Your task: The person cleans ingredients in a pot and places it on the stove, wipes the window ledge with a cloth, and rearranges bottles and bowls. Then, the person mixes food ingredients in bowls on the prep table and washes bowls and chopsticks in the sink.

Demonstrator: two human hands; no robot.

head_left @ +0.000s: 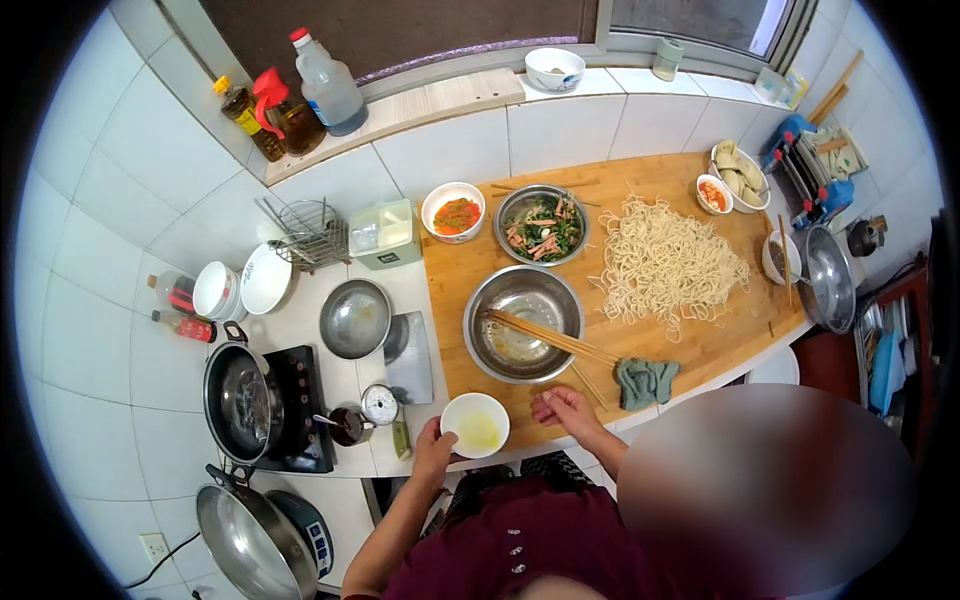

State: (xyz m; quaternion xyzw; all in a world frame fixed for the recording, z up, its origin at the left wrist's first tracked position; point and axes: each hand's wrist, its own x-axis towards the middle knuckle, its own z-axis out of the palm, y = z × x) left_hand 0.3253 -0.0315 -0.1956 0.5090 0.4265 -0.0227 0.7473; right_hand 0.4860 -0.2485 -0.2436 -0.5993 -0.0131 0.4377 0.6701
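My left hand (433, 452) grips the rim of a small white bowl (474, 425) with a pale yellow liquid in it, at the front edge of the wooden board. My right hand (563, 412) holds nothing that I can see; its fingers are loosely bent and slightly apart over the board's edge. Just beyond both hands stands a large steel bowl (523, 360) with wet traces inside. Long chopsticks (560, 340) lean across its rim. By their lower ends lies a crumpled green cloth (646, 384).
A heap of noodles (668, 262) covers the right of the wooden board (452, 330). Behind are a steel bowl of greens and meat strips (541, 225) and a bowl of chopped red pepper (457, 214). On the left, a pan (242, 400), a cleaver (410, 358) and jars crowd the counter.
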